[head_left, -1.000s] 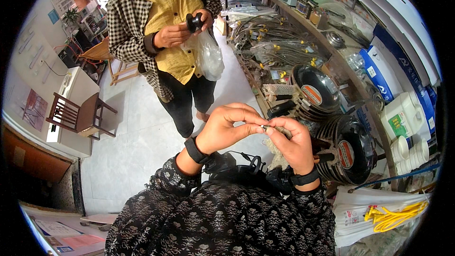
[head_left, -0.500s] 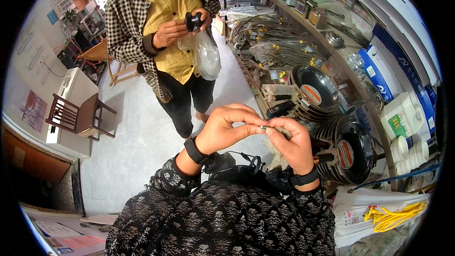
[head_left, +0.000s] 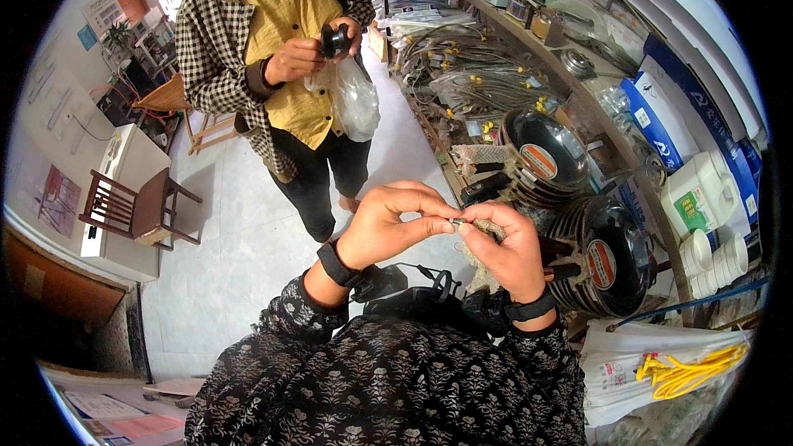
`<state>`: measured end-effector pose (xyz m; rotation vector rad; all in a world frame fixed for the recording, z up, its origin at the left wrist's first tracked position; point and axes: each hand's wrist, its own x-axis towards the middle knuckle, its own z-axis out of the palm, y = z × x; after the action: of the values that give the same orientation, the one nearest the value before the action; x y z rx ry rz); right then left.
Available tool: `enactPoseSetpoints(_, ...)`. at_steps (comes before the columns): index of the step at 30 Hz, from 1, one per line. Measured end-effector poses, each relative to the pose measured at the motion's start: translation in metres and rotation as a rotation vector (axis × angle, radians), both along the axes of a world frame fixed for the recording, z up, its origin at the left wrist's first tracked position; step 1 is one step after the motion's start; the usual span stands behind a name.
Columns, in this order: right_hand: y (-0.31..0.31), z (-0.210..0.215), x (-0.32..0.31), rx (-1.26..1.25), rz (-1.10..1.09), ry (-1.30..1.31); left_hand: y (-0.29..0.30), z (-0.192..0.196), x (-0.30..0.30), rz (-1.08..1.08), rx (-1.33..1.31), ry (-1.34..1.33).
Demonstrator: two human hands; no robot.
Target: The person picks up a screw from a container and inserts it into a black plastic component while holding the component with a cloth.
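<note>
My left hand (head_left: 387, 227) and my right hand (head_left: 510, 249) meet in front of my chest. Thumb and fingers of each are pinched on a small silvery metal piece (head_left: 457, 222), with its ends hidden by the fingertips. Below and behind my right hand shows a beige, rough-textured thing (head_left: 481, 271); whether the hand touches it I cannot tell. Across from me, a person in a checked jacket holds a black spool-shaped part (head_left: 334, 40) in both hands. A clear plastic bag (head_left: 355, 103) hangs below that person's hands.
To my right, stacked black pans (head_left: 615, 256) and bundled hoses (head_left: 487, 83) fill the shelving. A white jug (head_left: 700, 198) and white cups (head_left: 719, 268) stand farther right. Yellow cord (head_left: 694, 372) lies on a white sack. A wooden chair (head_left: 144, 206) is on the left.
My hands keep their pinch on the metal piece and have barely shifted. The other person's fingers have moved slightly around the black part, which has turned a little.
</note>
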<state>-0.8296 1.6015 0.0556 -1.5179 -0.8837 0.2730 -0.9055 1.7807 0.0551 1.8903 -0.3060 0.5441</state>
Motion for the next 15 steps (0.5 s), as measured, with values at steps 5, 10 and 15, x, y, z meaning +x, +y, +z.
enactPoseSetpoints(5,0.0000,0.0000,0.0001,0.004,-0.002,-0.008,-0.0004,0.0013,-0.0005,-0.004,-0.013,0.023)
enactPoseSetpoints(10,-0.0005,-0.0009,0.0009,0.007,0.002,-0.017,-0.0004,-0.0003,0.0000,-0.006,-0.011,0.023)
enactPoseSetpoints(15,-0.0003,-0.0011,0.0013,0.000,0.007,-0.019,-0.0004,0.0014,-0.0009,-0.002,0.009,0.004)
